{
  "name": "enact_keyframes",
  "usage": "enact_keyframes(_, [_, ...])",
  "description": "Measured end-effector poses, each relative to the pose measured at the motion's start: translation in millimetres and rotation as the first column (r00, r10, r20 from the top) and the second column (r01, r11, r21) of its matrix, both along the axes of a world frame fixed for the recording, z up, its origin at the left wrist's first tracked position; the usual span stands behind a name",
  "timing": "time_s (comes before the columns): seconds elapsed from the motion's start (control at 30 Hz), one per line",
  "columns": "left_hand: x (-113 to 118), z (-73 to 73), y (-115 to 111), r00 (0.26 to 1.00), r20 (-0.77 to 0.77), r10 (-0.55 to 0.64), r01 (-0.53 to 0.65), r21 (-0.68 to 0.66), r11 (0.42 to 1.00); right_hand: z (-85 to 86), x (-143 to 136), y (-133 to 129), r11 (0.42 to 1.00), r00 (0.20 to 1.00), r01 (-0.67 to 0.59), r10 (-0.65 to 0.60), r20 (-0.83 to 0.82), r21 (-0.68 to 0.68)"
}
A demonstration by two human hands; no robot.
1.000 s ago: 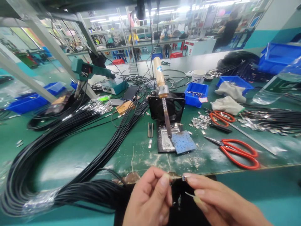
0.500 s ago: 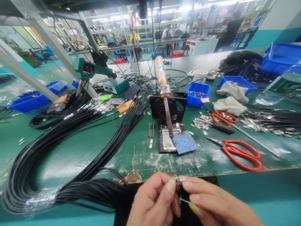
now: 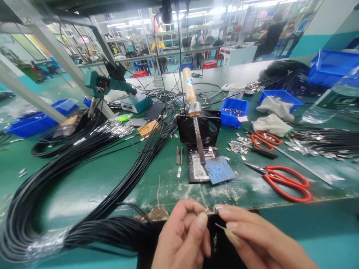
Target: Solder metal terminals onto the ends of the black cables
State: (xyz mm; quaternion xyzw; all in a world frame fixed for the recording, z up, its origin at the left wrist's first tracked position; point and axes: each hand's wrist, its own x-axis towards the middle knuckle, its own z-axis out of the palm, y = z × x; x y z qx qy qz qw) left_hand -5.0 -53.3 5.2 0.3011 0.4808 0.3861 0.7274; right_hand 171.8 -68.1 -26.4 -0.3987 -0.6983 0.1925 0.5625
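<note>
"What's in the right hand (image 3: 263,233)?"
"Its fingers grip a thin wire (image 3: 220,226); a small metal part (image 3: 216,209) sits at the upper fingertip."
"The left hand (image 3: 181,237)?"
"Just beside, thumb and finger closed together, on what I can't tell."
"Beyond?"
"Scissors (image 3: 298,182), sponge (image 3: 220,171), then iron (image 3: 190,89)."

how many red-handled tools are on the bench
2: the nearer one, right of the blue sponge; the farther one, beside the loose metal pieces. Others may be hidden.

Hands (image 3: 182,239) before the soldering iron (image 3: 194,108), cable bundle (image 3: 47,175) left, scissors (image 3: 268,172) right.
</note>
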Motion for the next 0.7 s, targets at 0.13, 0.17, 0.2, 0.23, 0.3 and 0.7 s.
enact_keyframes(0.13, [0.0, 5.2, 2.4, 0.993, -0.107, 0.053, -0.045, 0.069, 0.997, -0.7, 0.8, 3.4, 0.997, 0.997, 0.072, -0.072, 0.008, -0.012])
enact_keyframes(0.17, [0.5, 6.7, 3.1, 0.991, -0.119, 0.068, -0.058, 0.083, 0.995, -1.3, 1.6, 4.4, 0.997, 0.997, 0.074, -0.074, 0.023, 0.001])
enact_keyframes(0.2, [1.2, 8.1, 3.8, 0.989, -0.125, 0.083, -0.071, 0.093, 0.993, -2.0, 2.5, 5.3, 0.998, 0.997, 0.069, -0.070, 0.040, 0.012])
enact_keyframes(0.23, [2.0, 9.4, 4.6, 0.987, -0.128, 0.096, -0.083, 0.101, 0.991, -2.6, 3.4, 6.1, 0.998, 0.996, 0.059, -0.060, 0.060, 0.020])
enact_keyframes(0.3, [3.7, 11.4, 6.2, 0.984, -0.140, 0.112, -0.097, 0.108, 0.989, -3.6, 4.8, 7.3, 0.999, 0.996, 0.048, -0.049, 0.079, 0.018])
enact_keyframes(0.7, [-3.4, 4.4, 17.3, 0.964, -0.265, -0.004, 0.022, 0.063, 0.998, -3.8, 6.1, 17.4, 0.997, 0.989, 0.067, -0.070, 0.128, 0.031])
